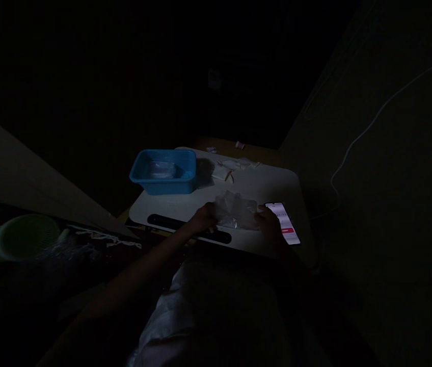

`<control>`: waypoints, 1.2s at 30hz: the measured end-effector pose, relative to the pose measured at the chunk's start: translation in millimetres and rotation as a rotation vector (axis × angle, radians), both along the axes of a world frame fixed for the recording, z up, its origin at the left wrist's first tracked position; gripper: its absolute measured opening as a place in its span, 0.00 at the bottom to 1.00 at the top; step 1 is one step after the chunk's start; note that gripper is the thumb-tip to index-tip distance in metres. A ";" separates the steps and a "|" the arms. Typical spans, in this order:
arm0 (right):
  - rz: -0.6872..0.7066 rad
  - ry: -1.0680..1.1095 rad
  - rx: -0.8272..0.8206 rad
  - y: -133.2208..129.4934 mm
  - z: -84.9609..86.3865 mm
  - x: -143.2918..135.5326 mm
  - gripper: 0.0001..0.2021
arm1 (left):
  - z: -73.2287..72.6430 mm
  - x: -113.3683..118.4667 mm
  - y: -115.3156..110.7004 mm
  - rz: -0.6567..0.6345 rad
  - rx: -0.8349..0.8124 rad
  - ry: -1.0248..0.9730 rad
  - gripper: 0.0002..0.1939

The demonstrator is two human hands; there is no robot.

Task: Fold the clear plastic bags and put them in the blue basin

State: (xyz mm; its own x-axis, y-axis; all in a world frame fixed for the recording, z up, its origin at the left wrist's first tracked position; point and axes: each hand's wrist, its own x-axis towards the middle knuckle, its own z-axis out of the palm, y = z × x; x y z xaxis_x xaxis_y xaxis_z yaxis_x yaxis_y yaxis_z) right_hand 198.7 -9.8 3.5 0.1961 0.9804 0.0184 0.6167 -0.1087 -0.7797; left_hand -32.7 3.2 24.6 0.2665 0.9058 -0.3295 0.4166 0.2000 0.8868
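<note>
A clear plastic bag (237, 211) is stretched between my two hands, just above the near side of a small white table (269, 183). My left hand (204, 217) grips its left edge, fingers closed. On the opposite edge, my right hand (267, 220) pinches the plastic. Right beside that hand lies a phone (288, 224) with its screen lit. A blue plastic basin (168, 186) stands at the table's left, with a clear plastic package (161, 169) inside. The room is very dark, so finger details are faint.
Crumpled pale wrappers or papers (235, 165) lie toward the table's back. A small cup (239, 145) sits beyond the far edge. A black slot (166, 221) runs along the front edge. A green basket (25, 237) is at the left; a white cable (372, 120) hangs at the right.
</note>
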 end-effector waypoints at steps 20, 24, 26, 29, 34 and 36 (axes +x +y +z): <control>-0.002 0.273 -0.081 -17.6 0.9 -0.5 0.25 | 1.4 -0.7 -4.9 0.120 -0.035 0.027 0.25; 0.021 0.226 -0.095 -16.2 2.8 -2.9 0.23 | 11.3 -6.9 -4.4 0.078 0.332 0.534 0.20; 0.023 0.212 -0.110 -16.3 5.0 -4.6 0.23 | 16.5 -0.7 -4.6 -0.033 0.615 0.738 0.17; 0.008 0.202 -0.116 -15.6 5.7 -6.7 0.23 | 14.9 19.7 -4.9 -0.417 0.872 0.764 0.16; 0.003 0.182 -0.126 -13.6 3.0 -7.6 0.22 | -8.2 42.0 -10.1 -0.483 0.862 0.821 0.25; 0.009 0.165 -0.127 -13.8 2.6 -7.3 0.22 | -16.0 39.7 -13.9 -0.433 0.821 0.868 0.27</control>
State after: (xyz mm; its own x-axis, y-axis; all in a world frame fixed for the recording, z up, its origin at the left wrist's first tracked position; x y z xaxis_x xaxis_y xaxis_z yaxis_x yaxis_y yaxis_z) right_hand 191.4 -23.6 6.1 0.1772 0.9745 -0.1374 0.4828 -0.2077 -0.8507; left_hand 7.0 -10.7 8.6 0.5694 0.8190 0.0708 0.8142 -0.5737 0.0888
